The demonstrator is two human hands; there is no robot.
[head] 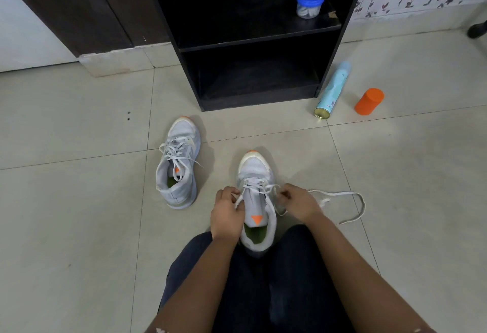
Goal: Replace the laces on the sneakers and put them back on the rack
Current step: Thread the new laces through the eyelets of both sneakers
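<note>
The sneaker (257, 172) stands toe-away between the knees, directly between the two grips, so both eyelet rows are in easy reach. The left grip (226, 211) is closed, pinching a strand at the sneaker's left edge; the right grip (297, 201) pinches the lace (337, 193) at the right edge, probably to keep tension even while threading. The lace's free end trails over the floor (79, 201), right of the right grip. The second sneaker (179, 166), laced, lies ahead and left of the left grip; the rack (253, 48) stands beyond both. The fingertips curl under, so I cannot tell which eyelet is being worked, and the legs hide the heel
</note>
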